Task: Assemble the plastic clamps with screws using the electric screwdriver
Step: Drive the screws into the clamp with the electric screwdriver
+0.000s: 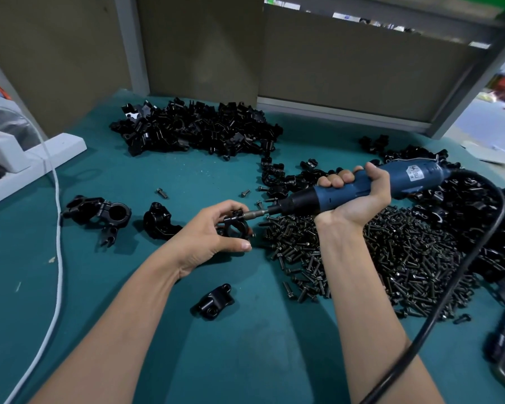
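From the head camera, your left hand (pixel 213 231) pinches a black plastic clamp (pixel 236 225) just above the teal surface (pixel 164 330). Your right hand (pixel 359 193) grips the blue electric screwdriver (pixel 362 185), bit at the clamp, beside the dark screw pile (pixel 376 258).

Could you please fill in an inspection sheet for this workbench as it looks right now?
Surface: green mat, flecked with small debris.
Job's things: clamp with the screwdriver bit at its screw; screw pile at right; back heap of clamp parts; right heap of clamp parts; joined clamps at left.
Clutter: stray screws; loose clamp part near the front.
Hands: left hand pinches the clamp in its fingers; right hand grips the screwdriver.
Cables: black cord trails from the screwdriver; white cord runs along the left.
Surroundings: grey partition panels behind; white stand far left.
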`<action>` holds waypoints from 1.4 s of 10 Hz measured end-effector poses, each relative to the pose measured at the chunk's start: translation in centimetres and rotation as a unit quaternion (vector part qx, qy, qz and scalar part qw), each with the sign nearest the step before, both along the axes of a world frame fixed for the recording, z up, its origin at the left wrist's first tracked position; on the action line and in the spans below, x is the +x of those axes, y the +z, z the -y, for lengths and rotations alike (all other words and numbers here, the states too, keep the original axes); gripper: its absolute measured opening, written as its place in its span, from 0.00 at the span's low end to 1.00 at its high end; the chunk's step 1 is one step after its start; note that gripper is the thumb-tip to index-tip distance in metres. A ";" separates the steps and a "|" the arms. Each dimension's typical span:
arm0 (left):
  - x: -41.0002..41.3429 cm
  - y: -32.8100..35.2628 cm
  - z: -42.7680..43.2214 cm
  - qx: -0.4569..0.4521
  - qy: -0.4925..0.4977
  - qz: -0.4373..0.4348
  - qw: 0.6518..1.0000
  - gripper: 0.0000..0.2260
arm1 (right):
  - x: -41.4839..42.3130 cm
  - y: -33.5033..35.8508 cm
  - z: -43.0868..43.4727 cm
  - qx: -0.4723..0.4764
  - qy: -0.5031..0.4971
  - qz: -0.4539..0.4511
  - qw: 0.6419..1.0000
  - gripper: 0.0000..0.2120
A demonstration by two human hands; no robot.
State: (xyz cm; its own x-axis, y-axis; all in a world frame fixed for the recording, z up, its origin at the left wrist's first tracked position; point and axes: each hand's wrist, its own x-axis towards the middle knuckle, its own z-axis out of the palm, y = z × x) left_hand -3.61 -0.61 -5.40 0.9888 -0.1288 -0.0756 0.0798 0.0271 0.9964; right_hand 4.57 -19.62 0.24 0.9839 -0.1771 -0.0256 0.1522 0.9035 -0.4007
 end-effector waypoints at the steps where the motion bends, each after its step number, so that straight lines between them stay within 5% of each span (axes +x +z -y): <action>1: -0.1 0.0 0.0 0.002 -0.003 0.000 1.000 0.19 | 0.0 -0.1 0.0 0.002 0.001 -0.002 1.000 0.10; 14: -0.3 0.1 0.2 -0.027 -0.009 -0.016 0.999 0.20 | -0.2 -0.4 -0.1 0.023 0.011 -0.001 1.000 0.12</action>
